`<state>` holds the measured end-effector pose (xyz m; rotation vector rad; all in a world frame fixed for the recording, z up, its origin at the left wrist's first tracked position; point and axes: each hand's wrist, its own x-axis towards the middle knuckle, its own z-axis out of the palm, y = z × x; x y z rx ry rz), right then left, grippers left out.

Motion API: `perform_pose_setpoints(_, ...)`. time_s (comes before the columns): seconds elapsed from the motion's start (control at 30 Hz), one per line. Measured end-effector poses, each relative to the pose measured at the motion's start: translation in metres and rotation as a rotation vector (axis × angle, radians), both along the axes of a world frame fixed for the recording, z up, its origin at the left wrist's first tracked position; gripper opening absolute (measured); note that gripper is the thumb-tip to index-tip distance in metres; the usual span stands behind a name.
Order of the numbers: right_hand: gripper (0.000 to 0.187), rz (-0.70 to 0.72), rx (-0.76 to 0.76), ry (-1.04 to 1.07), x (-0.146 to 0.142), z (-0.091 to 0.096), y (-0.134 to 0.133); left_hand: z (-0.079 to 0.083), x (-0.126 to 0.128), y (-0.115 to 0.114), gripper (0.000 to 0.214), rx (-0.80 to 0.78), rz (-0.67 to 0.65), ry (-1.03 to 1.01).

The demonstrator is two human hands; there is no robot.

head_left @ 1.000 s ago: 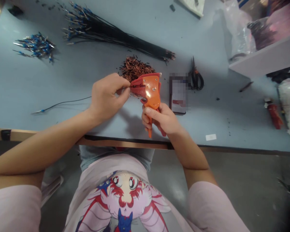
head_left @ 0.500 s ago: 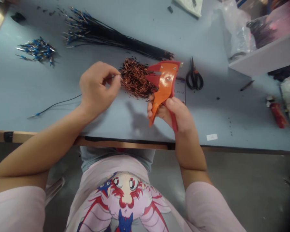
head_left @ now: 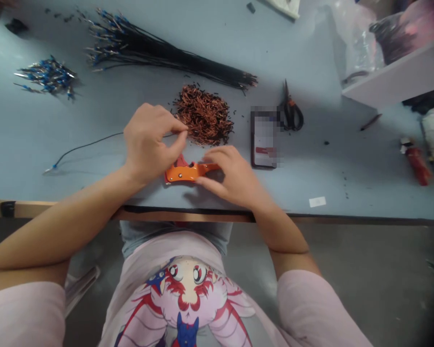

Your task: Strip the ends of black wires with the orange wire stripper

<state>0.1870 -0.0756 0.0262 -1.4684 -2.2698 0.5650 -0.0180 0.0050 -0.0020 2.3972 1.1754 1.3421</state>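
My left hand is closed, pinching a thin black wire close to one end. The wire trails left across the table to a blue-collared metal terminal. Below and right of those fingertips lies an orange and red wire stripper, near the table's front edge. My right hand is at its handles, with thumb and fingers spread apart on either side and not wrapped round them. Just beyond both hands is a heap of copper wire scraps with black bits among them.
A bundle of black wires with blue terminals stretches across the back. Loose blue terminals are piled at left. Right of the scraps are a phone and black-handled pliers. A white bin stands at far right.
My right hand has brought the wire stripper down and left, turned it to point left, and loosened its fingers. The phone is now uncovered. My left hand has moved slightly nearer, still pinching the wire.
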Motion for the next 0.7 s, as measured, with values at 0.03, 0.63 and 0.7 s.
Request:
perform_pose_setpoints(0.03,0.032,-0.058,0.038,0.07,0.002,0.001,0.001,-0.002,0.001,-0.001,0.01,0.059,-0.024,0.011)
perform_pose_setpoints(0.63,0.016,-0.273,0.16,0.061,0.028,-0.008,0.016,-0.006,-0.026,0.042,0.014,-0.05,0.257,0.088)
perform_pose_setpoints(0.7,0.025,-0.271,0.212,0.043,0.03,-0.018,0.024,-0.006,-0.02,0.034,0.009,-0.038,0.181,0.13)
